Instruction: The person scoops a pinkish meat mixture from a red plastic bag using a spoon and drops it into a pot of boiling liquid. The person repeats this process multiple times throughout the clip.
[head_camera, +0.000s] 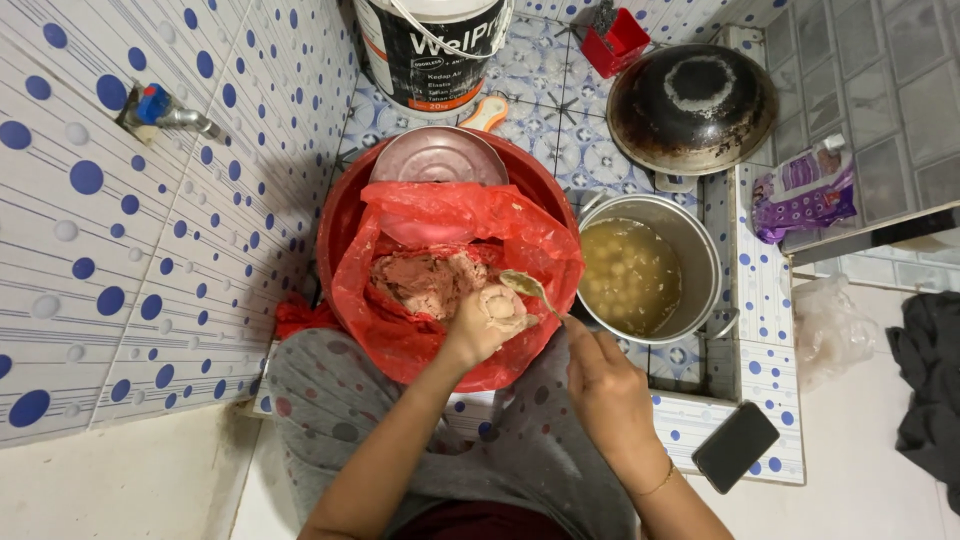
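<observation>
My left hand (488, 318) is closed around a lump of pink meat paste that bulges out at the top of the fist. It hovers over a red plastic bag (545, 245) holding more of the pink paste (425, 283), set inside a red basin (340, 225). My right hand (600, 385) grips a metal spoon (528, 289) whose bowl touches the paste squeezed out of my left fist. To the right stands a steel pot (700, 250) of cloudy broth with several pale balls floating in it.
A metal lid (438, 157) leans at the basin's back. Behind it stand a paint bucket (430, 50), a blackened wok (692, 105) and a red dustpan (614, 40). A purple packet (803, 188) lies right; a phone (735, 446) on the ledge. A tap (160, 108) juts from the tiled wall.
</observation>
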